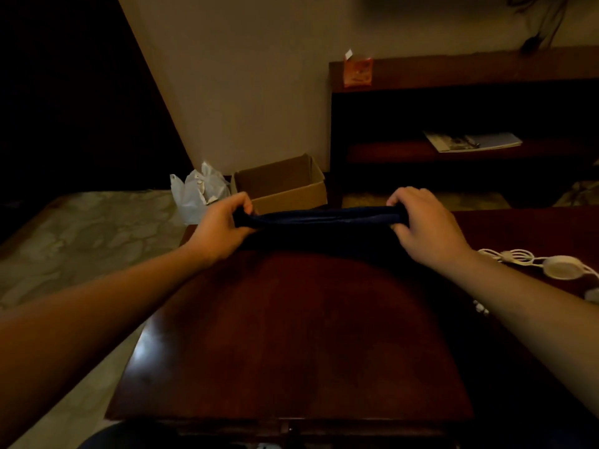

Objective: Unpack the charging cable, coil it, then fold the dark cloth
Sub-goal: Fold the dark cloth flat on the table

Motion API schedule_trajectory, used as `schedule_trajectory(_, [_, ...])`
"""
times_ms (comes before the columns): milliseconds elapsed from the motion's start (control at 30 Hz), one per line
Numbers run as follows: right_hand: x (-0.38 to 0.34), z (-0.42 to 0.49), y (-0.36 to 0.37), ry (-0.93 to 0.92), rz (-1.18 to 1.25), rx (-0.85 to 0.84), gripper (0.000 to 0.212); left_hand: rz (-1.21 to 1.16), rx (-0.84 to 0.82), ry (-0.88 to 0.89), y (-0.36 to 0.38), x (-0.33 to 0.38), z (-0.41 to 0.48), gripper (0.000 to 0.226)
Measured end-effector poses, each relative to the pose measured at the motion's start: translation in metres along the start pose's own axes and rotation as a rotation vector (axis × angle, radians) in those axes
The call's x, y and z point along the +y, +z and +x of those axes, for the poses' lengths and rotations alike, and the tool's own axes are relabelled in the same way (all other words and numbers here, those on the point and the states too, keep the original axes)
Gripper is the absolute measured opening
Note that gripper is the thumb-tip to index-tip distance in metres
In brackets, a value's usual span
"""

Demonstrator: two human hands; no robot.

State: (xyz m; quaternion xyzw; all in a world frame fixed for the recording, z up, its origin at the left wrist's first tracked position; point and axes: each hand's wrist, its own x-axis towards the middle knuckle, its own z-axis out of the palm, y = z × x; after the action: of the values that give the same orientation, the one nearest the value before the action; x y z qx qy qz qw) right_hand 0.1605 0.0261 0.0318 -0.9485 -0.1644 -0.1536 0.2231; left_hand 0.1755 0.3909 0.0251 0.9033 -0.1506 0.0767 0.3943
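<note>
Head view. The left hand [223, 228] is gripping one end of the dark cloth [324, 222], fingers and thumb curled round a bunched corner. The right hand [424, 225] is gripping the opposite end in the same manner. The cloth is stretching taut between the two hands as a narrow band, and its lower part is hanging or lying toward the table [291, 335] just below the knuckles; in the dim light, contact with the wood cannot be confirmed.

The charging cable [518, 259], white with a round puck, is lying on the table to the outer side of the right wrist, near the forearm and apart from the cloth. It appears to be gathered in loose loops.

Containers: an open cardboard box [285, 192] is sitting beyond and between the hands, nearer the left one, its flaps raised; its interior is in shadow. A crumpled plastic bag [197, 189] is standing just beyond the left hand, beside the box; its contents cannot be made out.
</note>
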Motion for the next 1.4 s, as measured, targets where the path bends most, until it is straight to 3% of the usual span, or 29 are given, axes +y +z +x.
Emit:
schedule_trajectory(133, [-0.01, -0.041, -0.001, -0.164, -0.095, -0.205, 0.035, 0.131, -0.262, 0.137, -0.013, -0.011, -0.048, 0.049])
schedule_trajectory(267, [-0.021, -0.083, 0.012, -0.323, -0.195, -0.562, 0.028, 0.422, -0.754, 0.124, -0.003, -0.028, -0.097, 0.032])
schedule_trajectory(333, [-0.026, -0.101, 0.015, -0.336, -0.229, -0.698, 0.026, 0.431, -0.856, 0.097, 0.006, -0.025, -0.116, 0.031])
schedule_trajectory(500, [-0.04, -0.109, 0.01, -0.213, -0.291, -0.774, 0.034, 0.329, -0.87, 0.135, -0.002, 0.003, -0.126, 0.027])
schedule_trajectory(667, [-0.086, -0.111, 0.043, -0.103, -0.059, -0.542, 0.043, 0.261, -0.906, 0.212, 0.011, 0.04, -0.122, 0.03])
schedule_trajectory(733, [-0.109, -0.115, 0.067, -0.069, -0.011, -0.534, 0.058, 0.307, -0.902, 0.21, 0.016, 0.038, -0.115, 0.031])
schedule_trajectory(767, [-0.119, -0.118, 0.079, -0.06, -0.032, -0.562, 0.062, 0.317, -0.823, 0.19, 0.019, 0.036, -0.111, 0.025])
schedule_trajectory(833, [-0.132, -0.127, 0.099, -0.046, -0.124, -0.607, 0.066, 0.401, -0.583, 0.026, 0.025, 0.023, -0.104, 0.033])
schedule_trajectory(867, [-0.137, -0.131, 0.106, -0.043, -0.178, -0.593, 0.068, 0.491, -0.499, -0.101, 0.026, 0.016, -0.101, 0.051])
schedule_trajectory(933, [-0.146, -0.135, 0.112, -0.011, -0.188, -0.538, 0.07, 0.578, -0.481, -0.356, 0.025, -0.004, -0.094, 0.086])
schedule_trajectory(967, [-0.151, -0.136, 0.113, 0.008, -0.134, -0.514, 0.07, 0.549, -0.496, -0.425, 0.022, -0.014, -0.09, 0.084])
schedule_trajectory(1067, [-0.163, -0.14, 0.11, 0.052, 0.104, -0.436, 0.068, 0.265, -0.527, -0.493, 0.012, -0.036, -0.08, 0.036])
schedule_trajectory(1133, [-0.173, -0.143, 0.105, 0.029, 0.145, -0.457, 0.074, 0.046, -0.483, -0.481, 0.012, -0.038, -0.075, 0.022])
schedule_trajectory(1300, [-0.2, -0.132, 0.104, 0.15, 0.106, -0.554, 0.125, -0.146, -0.327, -0.462, 0.019, -0.015, -0.058, 0.011])
schedule_trajectory(1400, [-0.208, -0.119, 0.099, 0.344, 0.235, -0.474, 0.132, -0.124, -0.317, -0.435, 0.031, 0.015, -0.047, 0.012])
